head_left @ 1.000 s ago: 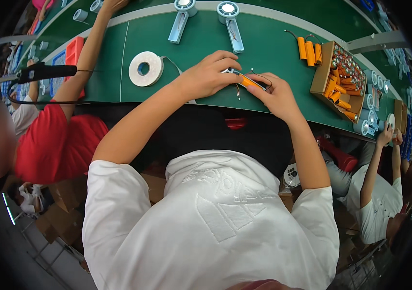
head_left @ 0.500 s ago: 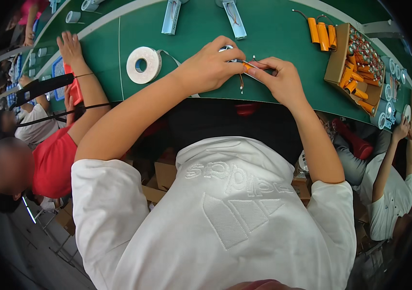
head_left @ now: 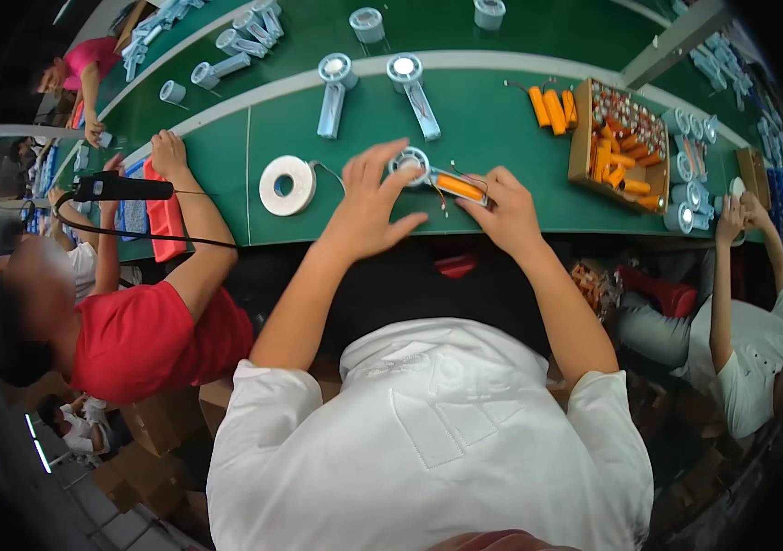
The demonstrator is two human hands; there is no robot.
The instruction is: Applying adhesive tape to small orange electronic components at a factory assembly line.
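Note:
A light-blue plastic housing with a round head and a long handle lies on the green table before me. In its open handle sits an orange cylindrical battery, with thin wires and a small white connector hanging out beside it. My right hand grips the handle's far right end between thumb and fingers. Beside the round head, my left hand has its fingers spread and holds nothing; its fingertips are close to the head's rim, and whether they touch it I cannot tell.
Two similar housings stand further back. A white tape roll lies left, its loose end toward my left hand. At right, loose orange batteries lie by a cardboard box full of batteries. Co-workers sit on both sides; a red tray is at left.
My left hand has let go of the housing and opened, moving left of the round head. The battery now shows in the handle. The view has shifted to take in more of the table's far side.

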